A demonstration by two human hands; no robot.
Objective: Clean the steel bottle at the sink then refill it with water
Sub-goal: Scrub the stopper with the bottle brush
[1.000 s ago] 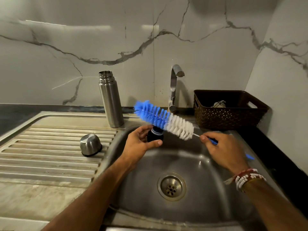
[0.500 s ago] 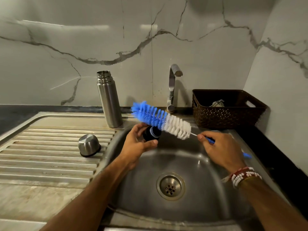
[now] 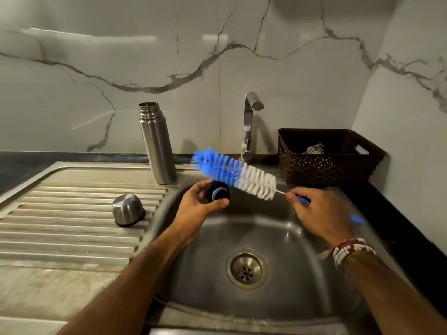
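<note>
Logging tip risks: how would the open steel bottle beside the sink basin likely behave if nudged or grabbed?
The steel bottle is tall and narrow on a small base, so a nudge near its neck would probably topple it. Its polished wall looks smooth, possibly slippery when wet.

Brushed steel bottle (image 3: 157, 143); bristly brush (image 3: 234, 173)

Both my forearms are bare, as are my left hand (image 3: 196, 206) and right hand (image 3: 321, 211). Round my right wrist I wear a stack of bracelets (image 3: 350, 251): rows of small white beads, a band of dark red ones, and a pale thread end sticking out.
</note>
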